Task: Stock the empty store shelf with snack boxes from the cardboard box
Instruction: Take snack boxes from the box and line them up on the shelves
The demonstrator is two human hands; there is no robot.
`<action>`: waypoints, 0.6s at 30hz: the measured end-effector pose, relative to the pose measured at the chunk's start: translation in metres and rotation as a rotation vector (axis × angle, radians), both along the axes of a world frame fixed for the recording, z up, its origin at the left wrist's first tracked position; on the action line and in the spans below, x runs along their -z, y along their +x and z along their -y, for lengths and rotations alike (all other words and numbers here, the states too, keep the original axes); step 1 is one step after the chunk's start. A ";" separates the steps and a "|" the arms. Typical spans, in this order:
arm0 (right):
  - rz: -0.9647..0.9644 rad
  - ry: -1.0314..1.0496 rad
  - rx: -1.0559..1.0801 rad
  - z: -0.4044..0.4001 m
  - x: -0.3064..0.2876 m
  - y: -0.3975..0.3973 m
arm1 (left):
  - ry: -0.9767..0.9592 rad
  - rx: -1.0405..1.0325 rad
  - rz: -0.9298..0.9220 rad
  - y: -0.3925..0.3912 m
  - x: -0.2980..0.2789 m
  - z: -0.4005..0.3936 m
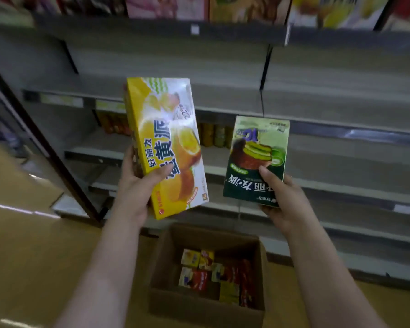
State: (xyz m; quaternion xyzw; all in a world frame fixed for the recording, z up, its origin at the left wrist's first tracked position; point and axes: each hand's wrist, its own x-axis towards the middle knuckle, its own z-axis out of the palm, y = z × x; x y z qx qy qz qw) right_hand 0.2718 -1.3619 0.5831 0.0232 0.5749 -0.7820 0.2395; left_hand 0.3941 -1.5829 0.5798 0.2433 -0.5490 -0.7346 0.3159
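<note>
Left hand gripping a long yellow snack box, thumb across its face; right hand clutching a smaller green snack box. Both raised before bare grey shelves. Below, open cardboard box on the floor, more snack boxes inside.

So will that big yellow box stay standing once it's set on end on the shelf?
Probably tippy: the yellow box looks tall and thin. It seems stiff, keeping flat faces in the left hand. Likely light, since one hand holds it by its lower end.
</note>
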 end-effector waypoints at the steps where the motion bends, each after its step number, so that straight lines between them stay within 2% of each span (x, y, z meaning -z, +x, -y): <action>1: -0.037 -0.041 -0.014 0.012 -0.017 0.000 | -0.032 -0.005 -0.038 0.003 -0.022 0.008; 6: -0.150 -0.233 -0.073 0.058 -0.092 0.008 | -0.123 -0.053 -0.199 0.013 -0.106 0.037; 9: -0.180 -0.327 -0.100 0.071 -0.123 0.020 | -0.194 -0.059 -0.213 0.017 -0.144 0.049; 13: -0.188 -0.359 -0.102 0.080 -0.143 0.036 | -0.253 -0.070 -0.237 0.022 -0.168 0.056; 18: -0.198 -0.382 -0.065 0.085 -0.155 0.046 | -0.325 0.012 -0.185 0.014 -0.177 0.059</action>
